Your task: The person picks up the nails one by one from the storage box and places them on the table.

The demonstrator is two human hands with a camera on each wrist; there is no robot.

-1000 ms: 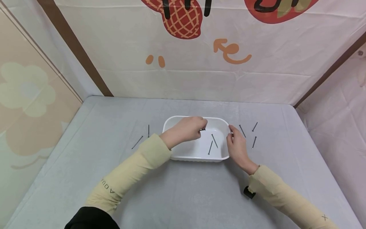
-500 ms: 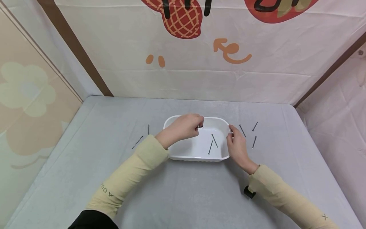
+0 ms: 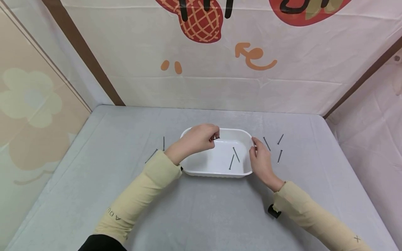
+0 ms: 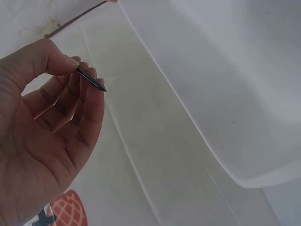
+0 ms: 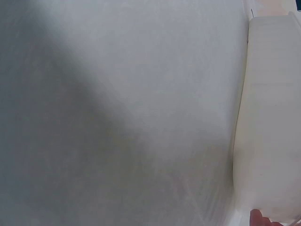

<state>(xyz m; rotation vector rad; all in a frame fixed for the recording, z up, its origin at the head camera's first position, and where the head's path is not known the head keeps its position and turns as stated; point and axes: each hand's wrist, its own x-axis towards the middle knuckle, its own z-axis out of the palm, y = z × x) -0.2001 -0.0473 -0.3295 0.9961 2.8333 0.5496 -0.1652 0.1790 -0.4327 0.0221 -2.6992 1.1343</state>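
My left hand (image 3: 202,137) is over the left half of a white plastic tray (image 3: 216,174), pinching a dark nail (image 4: 91,79) between thumb and fingers. In the left wrist view, the nail's pointed end sticks out past the fingertips, apart from the tray's rim. Two nails lie on the tray's floor, one slanting nail (image 3: 236,154) and a second nail (image 3: 231,162) close beside it. My right hand (image 3: 263,162) grips the tray's right end at the rim. The right wrist view shows only its fingertips (image 5: 256,217) against the tray's outer wall.
Loose nails lie on the grey cloth-covered table (image 3: 201,216): an upright-lying nail (image 3: 163,143) and a slanted nail (image 3: 151,156) at left, the latter partly behind the sleeve. Several more, including this nail (image 3: 279,157), lie right of the tray. A printed curtain (image 3: 204,90) hangs behind.
My left hand has shifted left and slightly toward the back over the tray, still pinching the nail. The right hand, the tray and the two nails in it look unmoved.
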